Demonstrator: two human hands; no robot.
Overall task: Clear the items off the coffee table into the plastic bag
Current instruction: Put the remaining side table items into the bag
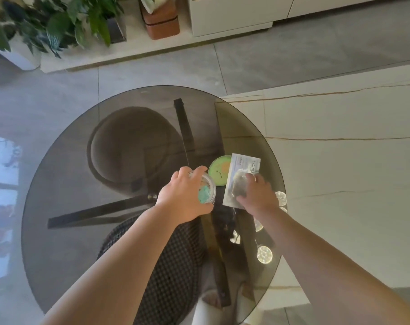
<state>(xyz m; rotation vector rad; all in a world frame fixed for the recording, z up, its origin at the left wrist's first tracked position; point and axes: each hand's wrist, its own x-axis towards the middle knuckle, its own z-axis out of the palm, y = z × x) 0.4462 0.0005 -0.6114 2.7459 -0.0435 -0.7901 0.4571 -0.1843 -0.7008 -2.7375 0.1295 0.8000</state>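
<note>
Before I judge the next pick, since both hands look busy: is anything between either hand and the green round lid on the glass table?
Nothing visible blocks the green lid. It lies between the left hand, holding a clear jar, and the right hand on the sachet, whose edge overlaps it.

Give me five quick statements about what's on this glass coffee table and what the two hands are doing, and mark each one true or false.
1. The left hand grips a clear round jar with something teal inside. True.
2. The right hand hangs in the air, touching nothing. False: it rests on the white sachet, fingers curled over its near end.
3. The green round lid lies flat on the glass table, next to the sachet. True.
4. The table top is solid wood. False: it is round tinted glass, and the dark legs show through it.
5. A plastic bag lies open on the table. False: no bag shows in this view.
</note>
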